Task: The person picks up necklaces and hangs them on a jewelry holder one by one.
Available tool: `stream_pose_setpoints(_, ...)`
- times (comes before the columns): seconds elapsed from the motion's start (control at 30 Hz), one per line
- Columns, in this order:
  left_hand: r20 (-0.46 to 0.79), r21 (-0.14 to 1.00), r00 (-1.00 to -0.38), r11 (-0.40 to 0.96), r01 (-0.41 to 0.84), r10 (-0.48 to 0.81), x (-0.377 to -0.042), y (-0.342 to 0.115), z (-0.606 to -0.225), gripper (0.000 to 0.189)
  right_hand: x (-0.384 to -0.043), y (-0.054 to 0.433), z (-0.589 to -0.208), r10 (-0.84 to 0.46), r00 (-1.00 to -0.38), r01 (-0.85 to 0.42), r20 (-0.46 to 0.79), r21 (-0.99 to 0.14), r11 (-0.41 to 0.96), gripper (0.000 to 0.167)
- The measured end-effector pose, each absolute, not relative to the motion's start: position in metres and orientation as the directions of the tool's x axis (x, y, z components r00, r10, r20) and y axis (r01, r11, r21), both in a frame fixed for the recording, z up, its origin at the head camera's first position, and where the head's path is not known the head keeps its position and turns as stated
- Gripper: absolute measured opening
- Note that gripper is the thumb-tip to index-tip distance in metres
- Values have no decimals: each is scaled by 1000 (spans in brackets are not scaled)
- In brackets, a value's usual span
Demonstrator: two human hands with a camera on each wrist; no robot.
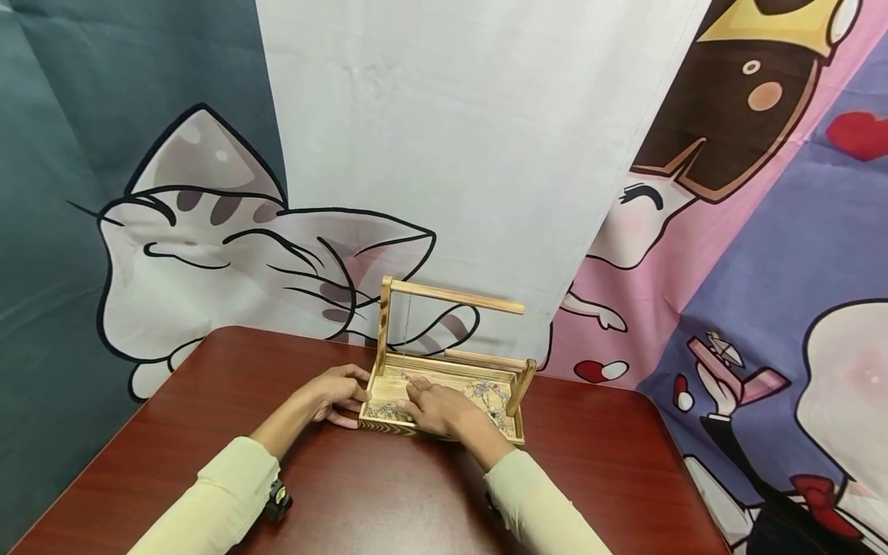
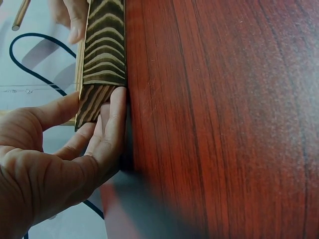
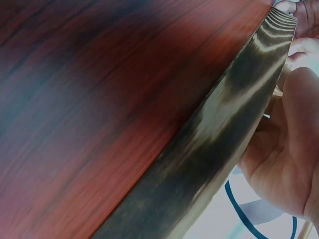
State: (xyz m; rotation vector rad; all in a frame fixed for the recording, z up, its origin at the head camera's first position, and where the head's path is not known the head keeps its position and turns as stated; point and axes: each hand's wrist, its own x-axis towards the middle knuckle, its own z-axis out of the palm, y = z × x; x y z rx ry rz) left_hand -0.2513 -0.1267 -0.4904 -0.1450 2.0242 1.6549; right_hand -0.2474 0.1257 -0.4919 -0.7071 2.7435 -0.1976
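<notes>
A wooden jewelry stand [image 1: 444,441] with a shallow tray base sits on the table, with striped dark grain along its front wall [image 2: 104,45]. My left hand [image 1: 340,395] grips the tray's left front corner, thumb at the rim and fingers against the outer wall. Over the tray floor reaches my right hand [image 1: 437,405], its fingers extended and thumb apart from them. A fine silvery chain [image 1: 381,412] lies at the left front inside. Beaded bracelets [image 1: 486,391] lie in the right part, partly behind the right hand. The right fingertips are hidden in the right wrist view.
A tall post [image 1: 384,327] rises at the stand's left end and carries an upper bar [image 1: 458,297]. The lower bar [image 1: 486,358] meets a shorter post [image 1: 522,388] at the right. Behind the reddish-brown table [image 1: 333,493] hangs a cartoon-printed curtain [image 1: 451,154].
</notes>
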Motion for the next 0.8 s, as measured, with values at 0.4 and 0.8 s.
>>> stream_pose_setpoints(0.4,-446,887,-862,249,-389,240,-252,-125,-491,54,-238,162,-492,-506,-827,-457,-246,-232,859,68)
stream_pose_setpoints(0.8,-439,891,-863,247,-381,251,-252,-127,-491,54,-227,176,-496,-497,-838,-447,-225,-237,862,74)
